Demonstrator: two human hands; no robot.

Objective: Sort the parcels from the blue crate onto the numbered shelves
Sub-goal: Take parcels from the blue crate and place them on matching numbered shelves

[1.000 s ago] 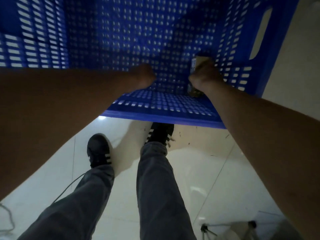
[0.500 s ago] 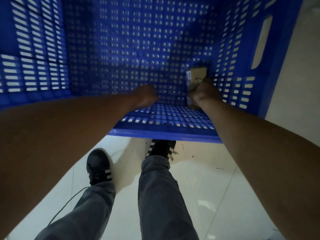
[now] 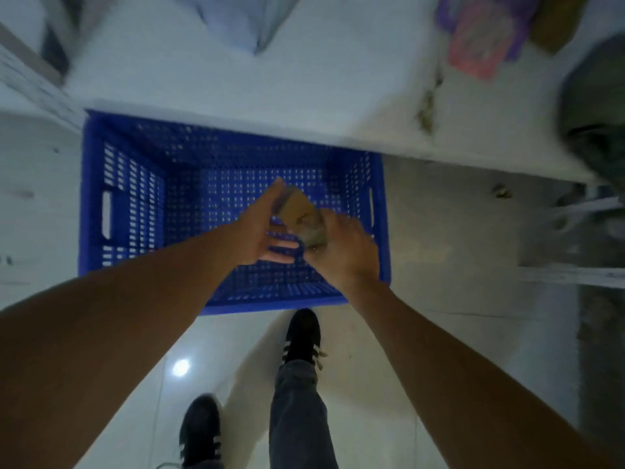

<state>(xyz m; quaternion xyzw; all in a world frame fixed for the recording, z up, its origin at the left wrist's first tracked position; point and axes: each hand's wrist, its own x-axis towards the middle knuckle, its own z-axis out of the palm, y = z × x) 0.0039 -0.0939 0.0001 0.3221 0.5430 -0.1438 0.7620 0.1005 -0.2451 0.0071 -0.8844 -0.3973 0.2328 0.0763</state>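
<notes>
A blue perforated crate [image 3: 121, 204] stands on the pale floor below me, and no other parcel shows inside it. Above its right half, my right hand [image 3: 341, 252] grips the near end of a small brown cardboard parcel [image 3: 299, 208]. My left hand [image 3: 260, 228] is beside the parcel's left side with straight fingers, its fingertips reaching the parcel's far corner. The numbers on the shelves are not visible.
A white shelf board [image 3: 304, 96] runs behind the crate, with a pink and purple package [image 3: 480, 38] at the upper right and a dark rounded object [image 3: 595, 106] at the right edge. My legs and black shoes [image 3: 301, 336] stand just before the crate.
My head has risen, so the whole crate now shows from above. My right hand has lifted the brown parcel from the crate's right corner, and my left hand has opened beside it.
</notes>
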